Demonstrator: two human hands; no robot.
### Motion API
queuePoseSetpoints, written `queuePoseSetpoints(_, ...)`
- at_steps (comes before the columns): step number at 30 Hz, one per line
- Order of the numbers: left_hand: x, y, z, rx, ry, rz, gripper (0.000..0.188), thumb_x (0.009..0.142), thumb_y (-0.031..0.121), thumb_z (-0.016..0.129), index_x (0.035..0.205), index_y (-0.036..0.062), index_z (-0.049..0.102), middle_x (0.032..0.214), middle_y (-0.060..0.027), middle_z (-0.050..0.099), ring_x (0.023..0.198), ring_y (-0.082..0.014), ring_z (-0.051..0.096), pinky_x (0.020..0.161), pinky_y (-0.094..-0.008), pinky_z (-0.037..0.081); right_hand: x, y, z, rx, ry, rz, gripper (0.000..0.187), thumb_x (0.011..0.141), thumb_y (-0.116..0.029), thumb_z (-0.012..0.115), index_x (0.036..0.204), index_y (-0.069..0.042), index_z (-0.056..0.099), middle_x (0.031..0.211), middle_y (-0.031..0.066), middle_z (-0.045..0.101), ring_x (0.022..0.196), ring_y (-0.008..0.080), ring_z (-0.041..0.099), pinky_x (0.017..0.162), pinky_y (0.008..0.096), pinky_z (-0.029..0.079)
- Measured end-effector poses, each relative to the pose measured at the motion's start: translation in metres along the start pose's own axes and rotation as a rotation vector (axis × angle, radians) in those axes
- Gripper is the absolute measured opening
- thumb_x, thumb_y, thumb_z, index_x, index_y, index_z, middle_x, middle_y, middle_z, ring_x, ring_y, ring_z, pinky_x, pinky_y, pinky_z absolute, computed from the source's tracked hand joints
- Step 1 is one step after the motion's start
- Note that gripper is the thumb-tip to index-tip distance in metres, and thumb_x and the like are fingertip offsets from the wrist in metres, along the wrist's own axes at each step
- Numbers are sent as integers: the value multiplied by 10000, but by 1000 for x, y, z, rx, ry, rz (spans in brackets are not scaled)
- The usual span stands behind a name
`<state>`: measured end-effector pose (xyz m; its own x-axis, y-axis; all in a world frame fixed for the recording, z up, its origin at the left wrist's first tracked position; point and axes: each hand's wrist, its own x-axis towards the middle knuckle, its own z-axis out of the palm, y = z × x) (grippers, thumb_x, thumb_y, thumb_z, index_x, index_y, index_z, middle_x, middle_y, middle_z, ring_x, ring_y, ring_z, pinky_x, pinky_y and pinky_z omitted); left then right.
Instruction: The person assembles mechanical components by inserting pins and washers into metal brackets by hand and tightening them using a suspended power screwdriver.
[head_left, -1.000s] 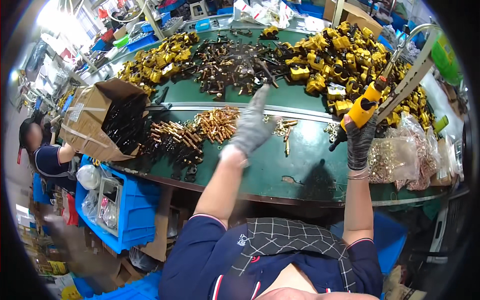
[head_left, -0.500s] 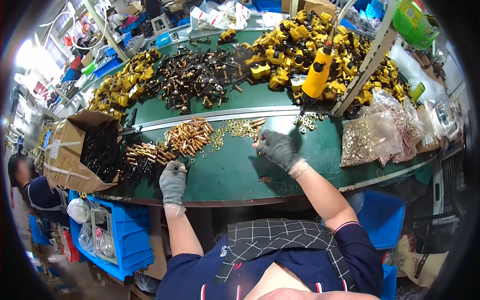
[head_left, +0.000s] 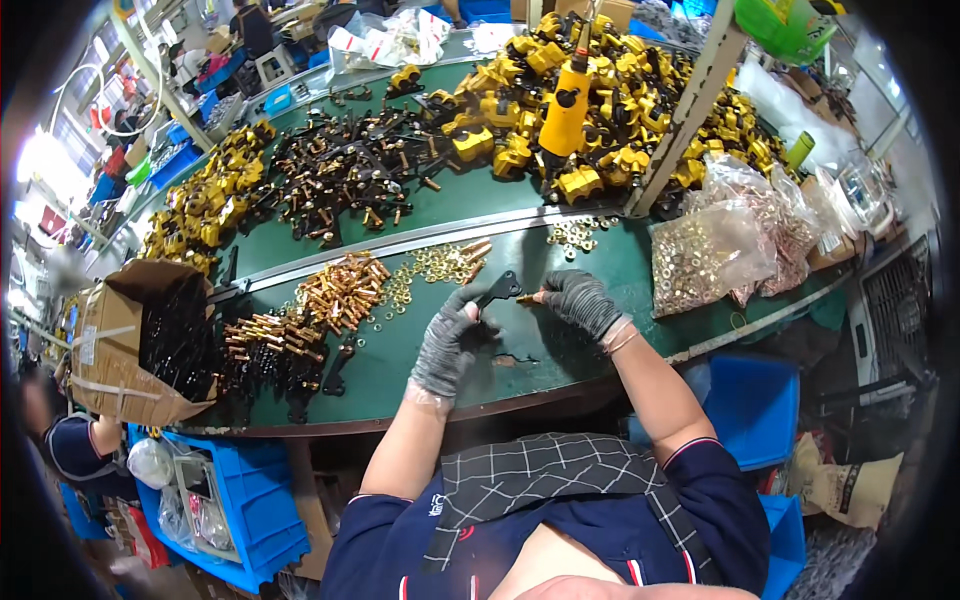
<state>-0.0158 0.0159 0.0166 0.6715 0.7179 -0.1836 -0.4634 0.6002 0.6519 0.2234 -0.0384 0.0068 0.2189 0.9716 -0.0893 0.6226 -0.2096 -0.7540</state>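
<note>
Two pinches, nearly closed: left hand (head_left: 448, 340) on black bracket (head_left: 504, 286), right hand (head_left: 583, 303) just beside, on brass-coloured pin (head_left: 527, 299); closer together than earlier.

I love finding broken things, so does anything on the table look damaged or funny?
Yes: the green tabletop has a rough, brownish patch near its front edge, right of the gloved left hand. It looks odd because the surface around it is plain green.
</note>
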Motion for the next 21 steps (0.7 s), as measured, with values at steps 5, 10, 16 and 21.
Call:
queuePoseSetpoints(5, 13, -21, 11, -9, -115, -96, 551, 862, 211, 622, 1358, 48, 447, 798, -49, 607, 657, -165, 593, 683, -320, 517, -26, -21, -12, 605, -118, 124, 207, 910, -235, 638, 875, -36, 684, 701, -3, 609, 624, 76, 536, 582, 244, 435)
queuePoseSetpoints(10, 9, -22, 26, -45, -216, -166, 411, 927, 266, 580, 1270, 48, 520, 760, -14, 568, 490, -101, 445, 522, -264, 407, -34, -17, 8, 936, -134, 90, 191, 919, -223, 637, 929, -35, 673, 746, 0, 628, 647, 67, 546, 602, 221, 449)
queuePoseSetpoints(16, 2, -30, 31, -231, -111, -193, 426, 933, 241, 560, 1310, 54, 495, 731, 12, 572, 427, -73, 356, 516, -245, 368, -46, -22, 25, 576, 217, -200, 216, 917, -228, 642, 907, -14, 666, 735, 6, 627, 670, 92, 558, 651, 247, 475)
queuePoseSetpoints(21, 3, -28, 28, -207, -187, -250, 400, 927, 228, 564, 1279, 44, 520, 794, -1, 612, 427, -67, 355, 510, -240, 361, -46, -19, 7, 668, -49, -37, 205, 921, -221, 627, 878, -23, 660, 707, 25, 622, 654, 97, 550, 640, 259, 474)
